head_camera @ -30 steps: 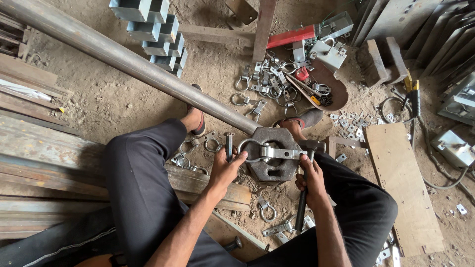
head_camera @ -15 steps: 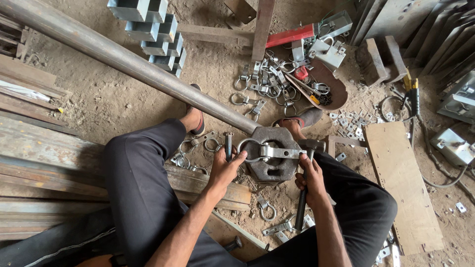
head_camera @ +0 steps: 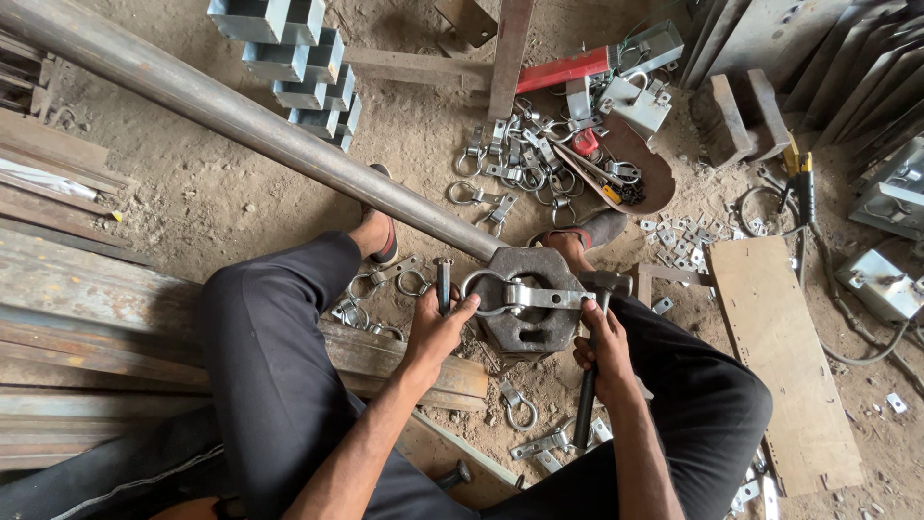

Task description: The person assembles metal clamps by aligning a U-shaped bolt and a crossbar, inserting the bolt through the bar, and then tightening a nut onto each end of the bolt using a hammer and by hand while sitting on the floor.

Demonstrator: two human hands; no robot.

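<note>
Dusty workshop floor (head_camera: 241,202), scrap metal all round. Your left hand (head_camera: 435,332) pinches the ring end of a silver ring-and-strap metal clamp (head_camera: 525,294), laid on a dark octagonal iron block (head_camera: 525,323) between your knees, long axis left-right, strap pointing right. Your right hand (head_camera: 599,351) is wrapped round a dark-handled hammer (head_camera: 589,385), head up. A rusty shallow pan (head_camera: 647,169) holds small tools.

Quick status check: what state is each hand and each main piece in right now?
Left hand: gripping a punch upright, fingertips at the clamp ring.
Right hand: closed on the hammer handle.
Hammer: head resting at the block's right edge.
Ring clamp: lying flat on the block.
Block: sitting on the ground.
Pipe: lying slanted, its end at the block.
</note>
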